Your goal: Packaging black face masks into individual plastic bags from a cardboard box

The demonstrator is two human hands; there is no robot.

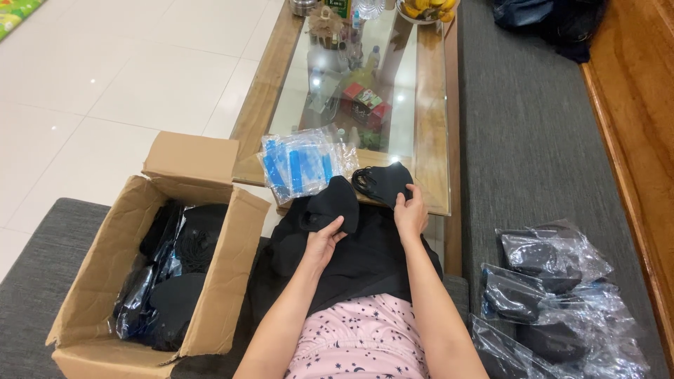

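Black cloth masks are being handled over the person's lap, near the front edge of a glass-topped coffee table. One mask is sitting in the left hand, whose thumb and fingers are pinching its lower edge closed, so the grip is narrow and holding cloth. A second mask, with its ear loops bunched on its left side, is lying partly on the table edge, and the right hand is gripping its lower right corner between thumb and fingertips, closed on the fabric. The two masks are lying just beside each other, nearly touching. More black fabric is piling on the lap beneath both hands.

A stack of clear plastic bags with blue strips is resting on the table corner, just left of the masks. An open cardboard box is standing on the grey seat at the person's left, holding bagged and loose black masks. On the grey cushion at the person's right, filled clear bags of dark masks are lying in a heap. Bottles and a bowl of bananas are standing at the far end of the table. The person is wearing pink star-print clothing.
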